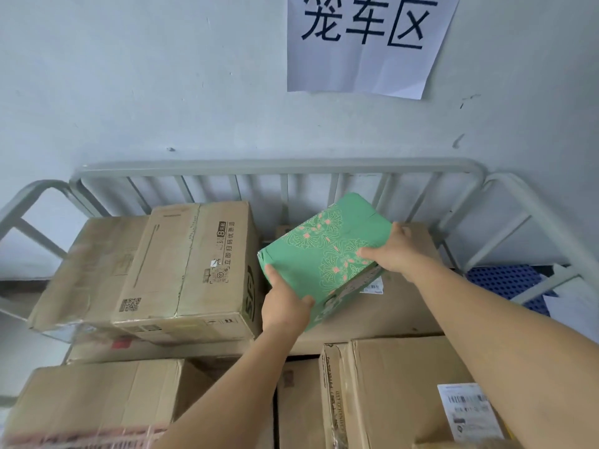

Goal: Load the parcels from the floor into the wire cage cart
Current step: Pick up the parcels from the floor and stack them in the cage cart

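Nearest the viewer, brown cartons fill the bottom of the view: one at lower left [97, 396], and one at lower right [405, 390] bearing a white barcode label [470, 411]. Two bare forearms reach over them.

The left hand [285, 306] is clamped on the near lower corner of a green box [327, 254] with a pale floral print. The right hand [393, 249] is closed over its right side, fingers [368, 253] spread on the top face. The box is tilted and seems to be held just above a flat brown carton [389, 306] inside the cart, though contact underneath cannot be told.

To set it down well, it probably should be levelled first, then lowered flat onto that carton, with the hands let go only once it sits steady.

Just left of it stands a tall carton [188, 270] with black printing, close enough to catch the green box's left corner. Behind that leans another brown carton [94, 270].

Beyond, the cart's grey rail [275, 163] runs along a pale wall, limiting how far back the box can go. A paper sign [369, 40] with large dark characters hangs above.
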The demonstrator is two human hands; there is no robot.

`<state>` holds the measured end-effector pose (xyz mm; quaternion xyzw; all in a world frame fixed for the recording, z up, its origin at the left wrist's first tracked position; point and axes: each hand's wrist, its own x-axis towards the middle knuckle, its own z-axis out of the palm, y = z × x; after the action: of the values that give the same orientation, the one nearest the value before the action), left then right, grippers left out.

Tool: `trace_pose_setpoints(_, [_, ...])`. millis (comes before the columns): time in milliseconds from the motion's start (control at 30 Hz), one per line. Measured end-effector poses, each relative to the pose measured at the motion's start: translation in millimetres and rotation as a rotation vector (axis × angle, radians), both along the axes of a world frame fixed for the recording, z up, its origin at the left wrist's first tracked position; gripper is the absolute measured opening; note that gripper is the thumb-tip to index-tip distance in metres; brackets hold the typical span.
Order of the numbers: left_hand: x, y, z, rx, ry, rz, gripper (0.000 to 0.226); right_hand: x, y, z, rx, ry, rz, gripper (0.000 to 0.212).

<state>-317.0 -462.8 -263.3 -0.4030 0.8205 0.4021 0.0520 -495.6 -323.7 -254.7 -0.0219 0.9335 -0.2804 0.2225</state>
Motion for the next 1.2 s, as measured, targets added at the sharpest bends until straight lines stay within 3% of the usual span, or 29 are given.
trace_pose_setpoints(267, [-20,2,-37,-0.011,-0.136,-0.083,0.097,11,-34,-50,0.056,-0.072,0.062,0.12])
trace_pose_setpoints(400, [-30,-16,-37,-0.368,-0.15,-0.214,0.077,24,-48,-59,0.038,-0.058,-0.075,0.12])
trace_pose_setpoints(467, [-38,-34,-36,-0.422,-0.163,-0.318,0.092,35,-58,-62,0.022,-0.077,-0.151,0.122])
trace_pose_setpoints(567, [-45,-57,-37,-0.312,-0.216,-0.444,0.114,55,-73,-71,-0.003,-0.125,-0.139,0.125])
trace_pose_setpoints(667, [-44,-62,-37,-0.236,-0.202,-0.419,0.109,55,-79,-72,-0.038,-0.106,-0.096,0.115])
trace_pose_setpoints(800, [-30,-51,-36,-0.272,-0.226,-0.336,0.091,46,-83,-61,-0.09,-0.016,0.084,0.078])
trace_pose_setpoints(1067, [-26,-51,-33,-0.323,-0.221,-0.334,0.064,49,-91,-53,0.027,-0.069,0.32,0.076])
trace_pose_setpoints(1200, [-22,-49,-28,-0.363,-0.238,-0.391,0.073,53,-87,-41,0.112,-0.119,0.379,0.077])
